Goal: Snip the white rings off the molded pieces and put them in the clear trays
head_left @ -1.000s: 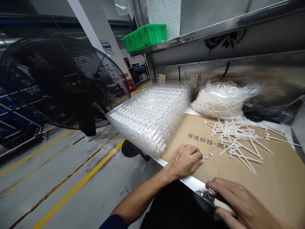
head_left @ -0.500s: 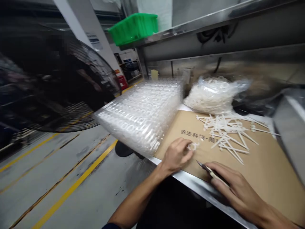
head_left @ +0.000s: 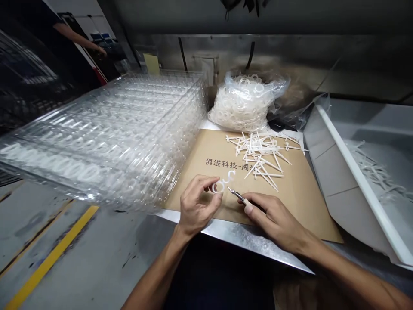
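Between its thumb and fingers my left hand (head_left: 197,203) pinches a white plastic ring piece (head_left: 219,186), whose curled end sticks out to the upper right. My right hand (head_left: 274,217) is closed around a slim tool with a pointed metal tip (head_left: 238,196); the tip is just right of the ring piece, and whether they touch is unclear. Both hands are over a brown cardboard sheet (head_left: 290,206) with printed characters. Several white plastic sticks (head_left: 263,153) lie in a loose pile behind my right hand.
Stacked clear plastic trays (head_left: 129,129) with white rings fill the left. A clear bag of white rings (head_left: 245,101) sits at the back. On the right, a white bin (head_left: 358,185) holds white pieces. Another person's arm (head_left: 77,38) shows at the upper left.
The view has turned right and down, bringing the white bin into view and the green basket out of it. The ring piece and tool tip are now closer together.
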